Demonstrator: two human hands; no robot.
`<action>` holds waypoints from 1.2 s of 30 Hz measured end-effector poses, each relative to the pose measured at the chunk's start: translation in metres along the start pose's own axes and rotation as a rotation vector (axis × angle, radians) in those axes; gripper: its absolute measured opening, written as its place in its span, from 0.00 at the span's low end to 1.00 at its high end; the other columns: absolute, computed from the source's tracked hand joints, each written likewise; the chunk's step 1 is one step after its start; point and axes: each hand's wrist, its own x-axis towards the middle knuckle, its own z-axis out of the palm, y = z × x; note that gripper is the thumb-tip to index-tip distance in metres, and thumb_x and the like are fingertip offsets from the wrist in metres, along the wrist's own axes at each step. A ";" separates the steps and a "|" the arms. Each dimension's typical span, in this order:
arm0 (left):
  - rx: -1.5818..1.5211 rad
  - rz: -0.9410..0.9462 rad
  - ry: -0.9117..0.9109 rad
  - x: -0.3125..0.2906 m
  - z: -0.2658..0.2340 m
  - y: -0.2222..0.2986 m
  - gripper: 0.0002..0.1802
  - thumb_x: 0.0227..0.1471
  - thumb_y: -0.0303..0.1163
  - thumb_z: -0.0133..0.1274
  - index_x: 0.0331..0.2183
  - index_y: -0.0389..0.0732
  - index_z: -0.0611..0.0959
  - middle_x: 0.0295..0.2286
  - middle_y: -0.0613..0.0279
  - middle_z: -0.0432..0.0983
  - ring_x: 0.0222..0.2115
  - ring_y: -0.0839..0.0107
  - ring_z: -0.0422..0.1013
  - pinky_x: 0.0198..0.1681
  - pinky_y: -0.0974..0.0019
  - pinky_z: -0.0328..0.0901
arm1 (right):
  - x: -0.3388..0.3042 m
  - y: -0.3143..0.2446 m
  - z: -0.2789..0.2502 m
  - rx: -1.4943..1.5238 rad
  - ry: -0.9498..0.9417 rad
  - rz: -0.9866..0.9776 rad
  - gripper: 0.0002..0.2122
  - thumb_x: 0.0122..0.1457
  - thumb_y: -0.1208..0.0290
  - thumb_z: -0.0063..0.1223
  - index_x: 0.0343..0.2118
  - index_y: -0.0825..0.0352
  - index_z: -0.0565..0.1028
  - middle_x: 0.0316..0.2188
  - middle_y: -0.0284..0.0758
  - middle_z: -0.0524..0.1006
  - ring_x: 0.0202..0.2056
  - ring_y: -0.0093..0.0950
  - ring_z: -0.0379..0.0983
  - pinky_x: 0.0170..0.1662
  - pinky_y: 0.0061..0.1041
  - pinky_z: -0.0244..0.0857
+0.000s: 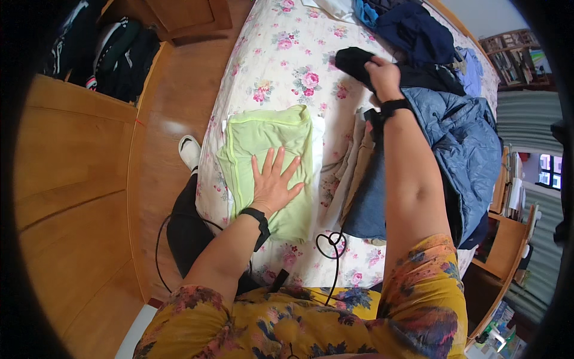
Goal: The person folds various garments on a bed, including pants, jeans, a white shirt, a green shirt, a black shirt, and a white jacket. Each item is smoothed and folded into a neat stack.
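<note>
My left hand (275, 181) lies flat on a folded light-green garment (248, 137), its fingers spread. Beneath that garment a white cloth edge shows along the right side. Farther off to the right, my right hand (383, 78) is closed round a piece of black clothing (353, 64), one end of which points left over the flowered bedspread (281, 78). The rest of the black cloth runs right into a heap, and where it ends I cannot tell. A grey-blue puffer jacket (472, 143) lies beside my right forearm.
A stack of folded clothes (359, 179) sits between my arms, partly hidden by the right one. Dark blue clothing (415, 33) is heaped at the far right. A black cable (336, 257) loops near my waist. Wooden cabinets (78, 173) stand to the left, holding dark clothes.
</note>
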 end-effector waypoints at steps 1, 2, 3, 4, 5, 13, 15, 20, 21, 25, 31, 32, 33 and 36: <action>-0.002 0.007 0.017 0.000 0.000 -0.001 0.36 0.48 0.57 0.50 0.58 0.60 0.66 0.61 0.54 0.48 0.62 0.52 0.40 0.59 0.33 0.30 | 0.001 -0.011 -0.018 0.206 0.102 0.137 0.15 0.52 0.71 0.55 0.42 0.73 0.76 0.34 0.38 0.79 0.36 0.30 0.75 0.41 0.22 0.67; -0.015 -0.004 -0.008 0.000 0.001 -0.001 0.36 0.48 0.57 0.49 0.58 0.60 0.65 0.61 0.54 0.47 0.62 0.52 0.40 0.60 0.34 0.29 | 0.000 -0.023 -0.047 0.384 0.166 0.026 0.13 0.53 0.73 0.54 0.42 0.72 0.77 0.34 0.36 0.79 0.35 0.26 0.74 0.39 0.20 0.67; -0.022 -0.008 -0.011 -0.001 0.003 -0.001 0.36 0.48 0.57 0.49 0.58 0.60 0.65 0.61 0.54 0.47 0.62 0.52 0.39 0.60 0.34 0.29 | 0.000 -0.039 -0.086 0.536 0.249 0.007 0.11 0.54 0.76 0.53 0.41 0.71 0.77 0.34 0.34 0.78 0.34 0.22 0.73 0.38 0.17 0.66; -0.027 0.005 0.030 -0.001 0.004 -0.002 0.36 0.48 0.57 0.49 0.58 0.60 0.65 0.61 0.54 0.46 0.63 0.53 0.39 0.60 0.34 0.28 | -0.006 -0.056 -0.128 0.534 0.298 -0.042 0.11 0.53 0.78 0.53 0.40 0.70 0.78 0.35 0.35 0.78 0.35 0.23 0.73 0.40 0.19 0.66; -0.031 -0.009 -0.005 -0.002 0.006 -0.002 0.36 0.49 0.58 0.49 0.59 0.60 0.64 0.61 0.54 0.46 0.63 0.53 0.39 0.60 0.34 0.28 | -0.016 -0.074 -0.171 0.538 0.321 -0.150 0.11 0.52 0.81 0.54 0.39 0.68 0.78 0.35 0.36 0.79 0.37 0.24 0.73 0.41 0.20 0.66; -0.128 -0.046 -0.080 0.001 -0.031 0.006 0.36 0.51 0.59 0.47 0.58 0.56 0.65 0.61 0.52 0.48 0.62 0.55 0.41 0.61 0.38 0.31 | -0.277 -0.167 -0.448 0.734 0.392 -0.625 0.13 0.62 0.72 0.44 0.49 0.67 0.70 0.47 0.42 0.72 0.50 0.31 0.69 0.54 0.29 0.64; -0.215 -0.203 -0.199 -0.002 -0.056 0.025 0.36 0.51 0.60 0.46 0.57 0.53 0.67 0.60 0.51 0.53 0.60 0.54 0.48 0.60 0.39 0.39 | -0.377 -0.161 -0.488 0.882 0.279 -0.701 0.13 0.60 0.71 0.48 0.47 0.65 0.71 0.49 0.42 0.71 0.51 0.33 0.67 0.56 0.33 0.63; -1.991 -0.426 -0.689 -0.084 -0.092 0.108 0.29 0.60 0.50 0.41 0.54 0.38 0.69 0.52 0.54 0.66 0.54 0.63 0.61 0.55 0.63 0.57 | -0.554 -0.076 -0.453 0.853 0.229 -0.361 0.08 0.48 0.67 0.57 0.28 0.62 0.70 0.26 0.30 0.67 0.28 0.29 0.63 0.34 0.28 0.59; -2.042 -0.336 -0.707 -0.100 -0.093 0.114 0.29 0.59 0.49 0.41 0.54 0.38 0.69 0.52 0.53 0.66 0.53 0.63 0.61 0.55 0.63 0.57 | -0.581 -0.064 -0.440 0.836 0.036 -0.188 0.08 0.47 0.68 0.56 0.24 0.62 0.68 0.23 0.28 0.64 0.25 0.27 0.60 0.31 0.27 0.56; -1.845 -0.119 -0.554 -0.140 -0.079 0.100 0.28 0.59 0.48 0.42 0.54 0.39 0.68 0.52 0.53 0.65 0.52 0.62 0.61 0.57 0.62 0.55 | -0.650 -0.016 -0.378 0.495 -0.300 0.706 0.07 0.50 0.76 0.54 0.33 0.68 0.75 0.26 0.32 0.71 0.29 0.24 0.67 0.34 0.25 0.63; -1.207 0.228 -0.242 -0.163 -0.079 0.059 0.28 0.58 0.46 0.44 0.54 0.40 0.67 0.52 0.52 0.64 0.51 0.59 0.62 0.59 0.61 0.52 | -0.627 0.033 -0.336 0.232 -0.242 0.429 0.19 0.57 0.71 0.54 0.51 0.70 0.70 0.41 0.37 0.76 0.42 0.24 0.72 0.45 0.23 0.65; -1.400 0.108 -0.247 -0.171 -0.086 0.053 0.29 0.57 0.48 0.43 0.54 0.40 0.67 0.52 0.52 0.64 0.51 0.58 0.62 0.58 0.59 0.53 | -0.610 0.038 -0.330 0.357 -0.254 0.419 0.20 0.59 0.69 0.52 0.53 0.68 0.68 0.42 0.34 0.75 0.40 0.21 0.70 0.43 0.19 0.65; -1.593 -0.025 -0.249 -0.181 -0.093 0.049 0.30 0.57 0.51 0.42 0.54 0.40 0.67 0.53 0.51 0.65 0.52 0.57 0.62 0.57 0.57 0.54 | -0.586 0.045 -0.317 0.375 -0.251 0.460 0.20 0.60 0.66 0.52 0.53 0.68 0.69 0.41 0.34 0.75 0.40 0.19 0.70 0.42 0.18 0.65; -2.155 -0.463 -0.213 -0.207 -0.112 0.037 0.35 0.56 0.58 0.40 0.55 0.41 0.68 0.53 0.49 0.65 0.52 0.53 0.63 0.55 0.51 0.57 | -0.526 0.056 -0.272 0.289 -0.282 0.472 0.22 0.58 0.63 0.54 0.52 0.71 0.69 0.40 0.39 0.77 0.40 0.25 0.73 0.42 0.21 0.65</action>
